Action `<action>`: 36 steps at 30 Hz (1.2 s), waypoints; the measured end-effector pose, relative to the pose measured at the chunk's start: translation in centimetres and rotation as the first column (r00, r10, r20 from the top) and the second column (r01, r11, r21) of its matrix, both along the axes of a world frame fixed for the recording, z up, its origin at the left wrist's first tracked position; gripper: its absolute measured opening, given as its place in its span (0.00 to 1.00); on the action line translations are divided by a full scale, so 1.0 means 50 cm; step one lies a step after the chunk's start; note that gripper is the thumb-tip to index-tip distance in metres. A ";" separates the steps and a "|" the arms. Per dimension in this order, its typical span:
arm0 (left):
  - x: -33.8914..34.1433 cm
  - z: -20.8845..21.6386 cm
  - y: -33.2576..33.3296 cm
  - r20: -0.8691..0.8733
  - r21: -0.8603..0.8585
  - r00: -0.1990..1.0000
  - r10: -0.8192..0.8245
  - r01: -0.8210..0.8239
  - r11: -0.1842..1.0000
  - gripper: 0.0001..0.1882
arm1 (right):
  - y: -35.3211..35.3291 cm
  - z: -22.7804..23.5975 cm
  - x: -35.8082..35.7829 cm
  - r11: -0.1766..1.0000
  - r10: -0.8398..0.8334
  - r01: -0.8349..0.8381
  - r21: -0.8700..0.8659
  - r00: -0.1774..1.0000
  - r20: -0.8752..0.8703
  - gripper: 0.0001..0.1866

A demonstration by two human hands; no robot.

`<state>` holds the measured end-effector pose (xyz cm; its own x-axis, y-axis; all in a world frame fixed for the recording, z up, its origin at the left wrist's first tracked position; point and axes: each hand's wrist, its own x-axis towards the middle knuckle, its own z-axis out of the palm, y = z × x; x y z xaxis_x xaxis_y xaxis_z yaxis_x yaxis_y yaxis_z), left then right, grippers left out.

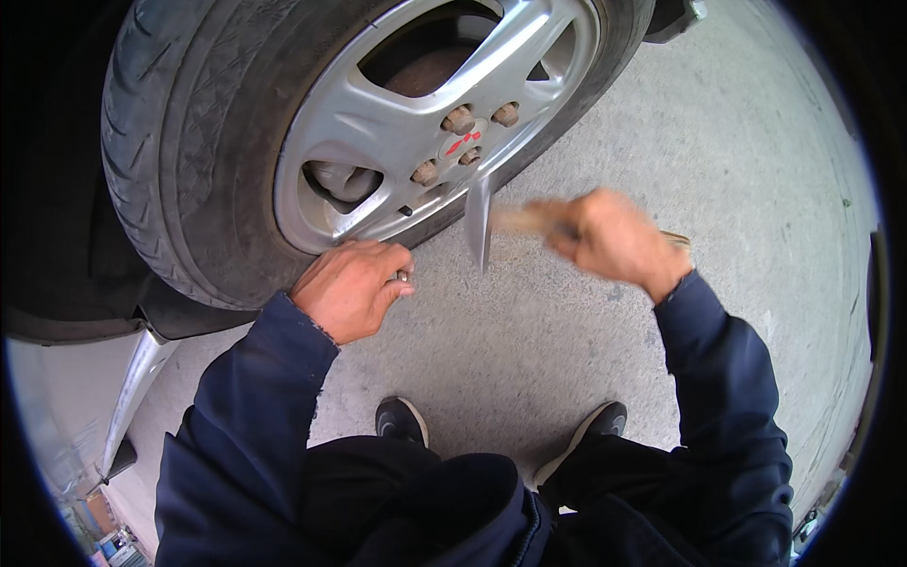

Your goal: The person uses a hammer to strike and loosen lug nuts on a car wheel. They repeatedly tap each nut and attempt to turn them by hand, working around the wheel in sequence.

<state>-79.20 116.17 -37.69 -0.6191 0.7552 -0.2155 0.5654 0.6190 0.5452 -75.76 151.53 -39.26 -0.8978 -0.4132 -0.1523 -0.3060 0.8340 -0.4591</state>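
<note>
Dark jacket (463, 501) bulks up on the near side of the wheel (378, 123), and just off that wheel's lower edge, there's the hammer (480, 227), its handle blurred! Right hand (609, 236) has it, fingers wrapped tight around the handle; stiff and head-heavy, I'd judge, so well back on the handle is the place to hold. Left hand (350, 288), resting at the wheel's near rim, is curled, pinching a small metallic piece (402, 276), too tiny to identify, probably light and fiddly: fingertips suit it. Further out, rusty lug nuts (460, 119) ring the wheel's centre; grey floor (746, 161) spreads beyond its right side.
</note>
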 end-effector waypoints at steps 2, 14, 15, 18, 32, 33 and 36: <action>0.001 0.002 -0.001 0.008 -0.010 1.000 0.002 -0.002 1.000 0.10 | 0.003 0.003 -0.001 0.998 -0.061 0.060 0.023 0.997 0.040 0.26; -0.002 0.002 -0.004 -0.012 0.018 1.000 -0.012 0.012 1.000 0.11 | 0.003 0.002 -0.004 0.999 -0.026 0.029 -0.019 0.990 0.141 0.25; -0.001 0.001 -0.003 -0.010 0.017 1.000 -0.003 0.003 1.000 0.11 | 0.004 0.000 -0.002 0.996 0.080 -0.084 0.029 0.988 0.132 0.25; -0.001 -0.001 -0.001 -0.004 0.022 1.000 -0.002 0.002 1.000 0.11 | 0.005 -0.009 -0.001 0.994 0.108 -0.106 -0.024 0.985 0.134 0.25; -0.001 0.002 -0.002 -0.023 0.005 1.000 -0.017 0.018 1.000 0.11 | 0.003 -0.006 -0.001 0.994 -0.048 0.060 -0.095 0.990 0.130 0.25; -0.002 0.002 -0.002 -0.028 0.002 0.999 -0.022 0.022 1.000 0.11 | 0.003 -0.006 0.000 0.999 0.027 -0.023 -0.047 0.996 0.084 0.25; -0.002 -0.001 -0.001 -0.018 0.023 1.000 -0.009 0.009 1.000 0.11 | 0.005 -0.004 -0.002 0.996 0.007 0.001 -0.094 0.996 0.085 0.24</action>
<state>-79.28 116.10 -37.76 -0.6158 0.7654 -0.1871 0.5806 0.6013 0.5490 -75.88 151.78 -39.44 -0.8818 -0.4324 -0.1883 -0.2653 0.7849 -0.5600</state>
